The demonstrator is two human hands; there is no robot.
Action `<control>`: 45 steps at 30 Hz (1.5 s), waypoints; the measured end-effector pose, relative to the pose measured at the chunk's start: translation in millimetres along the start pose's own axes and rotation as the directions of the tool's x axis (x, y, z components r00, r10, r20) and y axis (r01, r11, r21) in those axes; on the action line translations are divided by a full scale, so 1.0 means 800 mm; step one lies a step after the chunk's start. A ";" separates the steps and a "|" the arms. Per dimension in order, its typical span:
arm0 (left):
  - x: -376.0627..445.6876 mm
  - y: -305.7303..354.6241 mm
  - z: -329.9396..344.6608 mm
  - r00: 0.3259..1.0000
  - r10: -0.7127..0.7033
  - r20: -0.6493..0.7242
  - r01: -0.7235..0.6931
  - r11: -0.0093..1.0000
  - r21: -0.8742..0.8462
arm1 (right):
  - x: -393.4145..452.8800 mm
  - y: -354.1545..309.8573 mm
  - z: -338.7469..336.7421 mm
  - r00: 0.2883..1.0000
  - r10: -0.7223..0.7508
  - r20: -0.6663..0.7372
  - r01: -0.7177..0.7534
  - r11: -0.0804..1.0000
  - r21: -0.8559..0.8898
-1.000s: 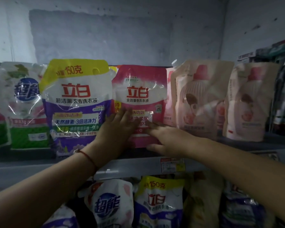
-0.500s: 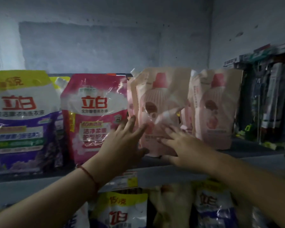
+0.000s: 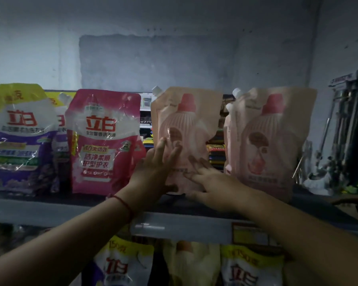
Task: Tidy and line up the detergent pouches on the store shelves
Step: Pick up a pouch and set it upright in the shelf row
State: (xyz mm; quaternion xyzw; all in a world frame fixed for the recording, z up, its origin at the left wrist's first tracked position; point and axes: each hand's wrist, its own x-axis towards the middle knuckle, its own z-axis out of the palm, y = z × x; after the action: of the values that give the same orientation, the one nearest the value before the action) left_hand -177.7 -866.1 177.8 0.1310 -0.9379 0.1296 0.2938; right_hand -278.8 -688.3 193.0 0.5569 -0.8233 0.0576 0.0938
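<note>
Pressing against the lower front of a pale pink pouch (image 3: 186, 129), both hands are seen with fingers nearly straight and spread wide: the left hand (image 3: 155, 168) at about 8 o'clock on the pouch face, the right hand (image 3: 213, 182) at about 5 o'clock near its base. Nothing is gripped; the pouch is only touched and steadied. It stands upright on the shelf (image 3: 50, 211), with a gap at 3 o'clock before a second pale pink pouch (image 3: 271, 141) and a narrower gap at 9 o'clock before the magenta pouch (image 3: 105, 141). A purple pouch (image 3: 23, 139) stands further toward 9 o'clock.

Several risks are judged from this. Since the pouch is soft and top-heavy, a push applied low could let the top fold or tip backward toward 12 o'clock, out of line. If it is slid toward 3 o'clock too firmly, the neighbouring pouch, which seems to lean slightly, could be knocked over. Pressure near the shelf's front lip at 6 o'clock could drag the base off the edge onto the pouches below. Uneven gaps would be left if only one side is pushed.
</note>
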 end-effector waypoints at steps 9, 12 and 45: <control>-0.011 -0.012 -0.004 0.999 -0.004 -0.043 0.007 0.997 0.080 | -0.033 -0.010 -0.010 0.999 -0.048 0.024 0.045 0.995 0.088; -0.015 0.004 -0.013 0.996 -0.037 -0.081 0.045 0.994 0.095 | -0.074 0.004 -0.016 1.000 -0.005 -0.029 0.008 0.997 0.072; 0.097 0.235 0.023 0.997 0.041 0.058 -0.030 0.981 -0.191 | -0.117 0.181 -0.029 0.972 0.233 0.022 -0.234 0.967 0.096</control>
State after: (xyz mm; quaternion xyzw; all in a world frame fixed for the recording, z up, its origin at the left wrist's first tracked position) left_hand -309.2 -709.7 176.9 0.0896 -0.9569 0.0407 0.2733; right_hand -377.4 -544.5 196.1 0.4603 -0.8797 0.1058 0.0548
